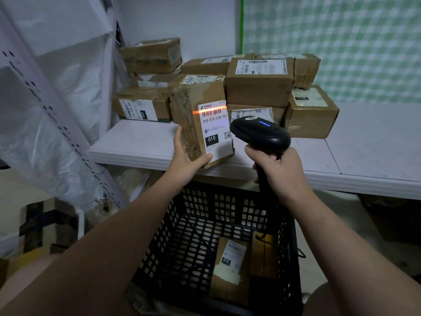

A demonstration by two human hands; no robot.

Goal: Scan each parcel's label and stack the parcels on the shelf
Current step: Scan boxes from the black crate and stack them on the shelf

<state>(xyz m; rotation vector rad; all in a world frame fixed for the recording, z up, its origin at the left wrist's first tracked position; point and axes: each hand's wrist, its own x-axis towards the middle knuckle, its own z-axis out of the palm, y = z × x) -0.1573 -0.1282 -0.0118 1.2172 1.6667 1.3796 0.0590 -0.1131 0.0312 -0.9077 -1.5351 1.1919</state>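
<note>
Upright brown parcel (pixel 200 124), white label (pixel 215 128), red scan line (pixel 209 109)

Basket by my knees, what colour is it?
The basket is black all over, with little holes in its walls. The head view shows it best.

The left hand (pixel 185 156) grips the lower end of a cardboard parcel (pixel 193 103), thumb on its label (pixel 215 131). Above that grip, a red scan line (pixel 209 109) crosses the barcode. Just right of it, the right hand (pixel 280 172) holds the black scanner (pixel 259 133) by its handle. Beyond both grips, stacked parcels (pixel 259 87) sit on the white shelf (pixel 141 142); below them, a black basket (pixel 193 213) holds another box (pixel 230 281).
</note>
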